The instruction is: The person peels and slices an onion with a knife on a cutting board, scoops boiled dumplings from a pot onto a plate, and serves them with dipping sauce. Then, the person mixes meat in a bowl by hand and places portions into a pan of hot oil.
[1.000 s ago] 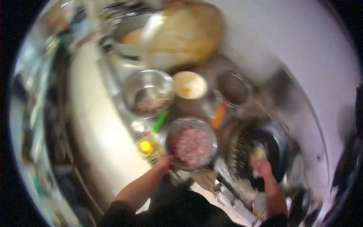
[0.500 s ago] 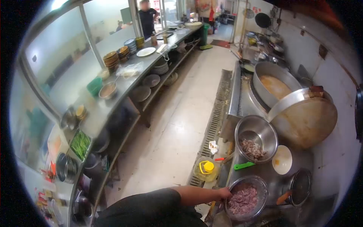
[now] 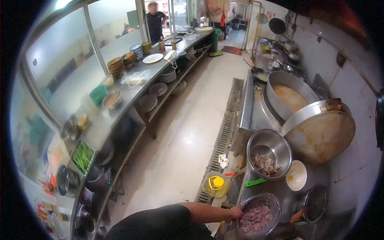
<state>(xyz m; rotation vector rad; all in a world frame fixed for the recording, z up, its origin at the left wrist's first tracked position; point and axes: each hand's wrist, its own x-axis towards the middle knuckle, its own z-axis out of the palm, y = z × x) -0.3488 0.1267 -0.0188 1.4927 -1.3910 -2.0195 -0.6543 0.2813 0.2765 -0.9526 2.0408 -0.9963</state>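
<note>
My left hand (image 3: 236, 212) grips the left rim of a metal bowl (image 3: 279, 212) at the bottom of the head view, its fingers closed over the edge. Pinkish raw meat pieces (image 3: 255, 218) fill much of this bowl. My right hand is out of view. Just beyond stands a bigger steel bowl (image 3: 276, 143) with cooked-looking brownish meat (image 3: 267, 165) in its bottom. A green-handled utensil (image 3: 256, 182) lies between the two bowls, at their left. To the right are a white bowl (image 3: 296, 176) with an orange bit inside and a dark round pot (image 3: 318, 204).
A large pot of brownish liquid (image 3: 289, 98) sits on the stove, with a big round lid (image 3: 320, 136) leaning near it. A yellow-capped oil jug (image 3: 216, 184) stands at left. Across the aisle runs a long counter (image 3: 98, 132) of dishes. A person (image 3: 155, 24) stands far back.
My view has tilted up slightly, so the bowls sit lower in the picture. My left hand stays on the bowl's rim.
</note>
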